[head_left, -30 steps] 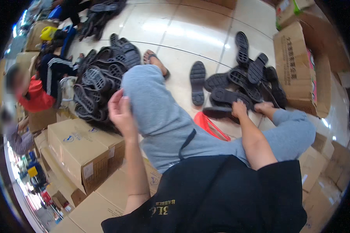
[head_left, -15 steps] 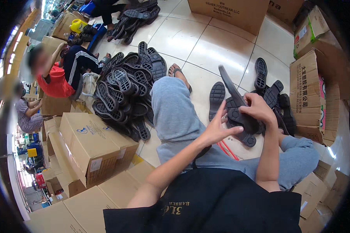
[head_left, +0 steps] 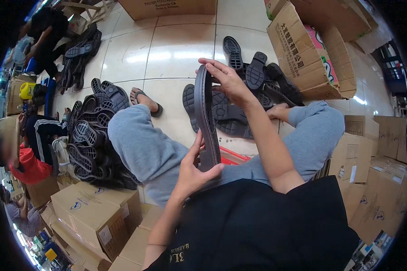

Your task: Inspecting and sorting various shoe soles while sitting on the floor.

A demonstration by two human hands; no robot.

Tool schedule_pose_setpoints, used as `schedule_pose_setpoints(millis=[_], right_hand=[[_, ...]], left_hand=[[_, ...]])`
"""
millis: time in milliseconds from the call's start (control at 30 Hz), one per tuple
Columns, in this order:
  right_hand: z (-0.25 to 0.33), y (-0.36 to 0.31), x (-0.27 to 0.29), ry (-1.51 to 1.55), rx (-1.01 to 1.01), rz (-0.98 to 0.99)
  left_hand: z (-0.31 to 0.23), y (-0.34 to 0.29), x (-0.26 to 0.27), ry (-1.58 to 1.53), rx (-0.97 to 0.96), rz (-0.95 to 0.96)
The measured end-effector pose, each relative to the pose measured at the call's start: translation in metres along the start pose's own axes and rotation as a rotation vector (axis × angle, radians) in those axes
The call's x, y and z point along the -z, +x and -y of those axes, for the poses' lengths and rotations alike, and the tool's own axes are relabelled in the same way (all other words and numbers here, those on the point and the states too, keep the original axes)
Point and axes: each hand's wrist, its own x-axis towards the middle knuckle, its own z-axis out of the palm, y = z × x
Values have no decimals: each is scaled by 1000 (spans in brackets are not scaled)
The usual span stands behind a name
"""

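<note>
A dark shoe sole (head_left: 203, 119) is held on edge between my hands, its long side running up and down in front of my lap. My left hand (head_left: 192, 169) grips its lower end, with the thumb on one side and fingers on the other. At the upper end, the fingers of my right hand (head_left: 230, 86) curl round the rim. Several dark soles (head_left: 234, 118) lie tread-up on the floor just beyond. Farther right is a loose group of soles (head_left: 256, 71). Red strips (head_left: 233, 156) lie by my left hand, partly hidden by the sole.
A large heap of soles (head_left: 88, 135) lies left of my knee. Closed cartons (head_left: 95, 210) stand at the lower left. An open carton (head_left: 298, 54) is at the far right, with more boxes (head_left: 366, 158) below it. A person in red (head_left: 29, 165) sits at the left.
The sole has come nearer my body and now stands upright. My left hand has closed on its lower end; my right hand has moved to its upper end. The view has swung right.
</note>
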Motion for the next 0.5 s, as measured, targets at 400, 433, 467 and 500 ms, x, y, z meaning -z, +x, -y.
schedule_pose_setpoints(millis=[400, 433, 467, 500], right_hand=[[-57, 9, 40, -183, -462, -46], [-49, 6, 39, -230, -529, 19], [-48, 6, 39, -185, -573, -6], [-44, 7, 42, -182, -571, -5]], left_hand=[[-56, 18, 43, -793, 47, -221], [-54, 19, 51, -789, 47, -221], [-52, 19, 60, -877, 71, -220], [-51, 19, 69, -966, 95, -220]])
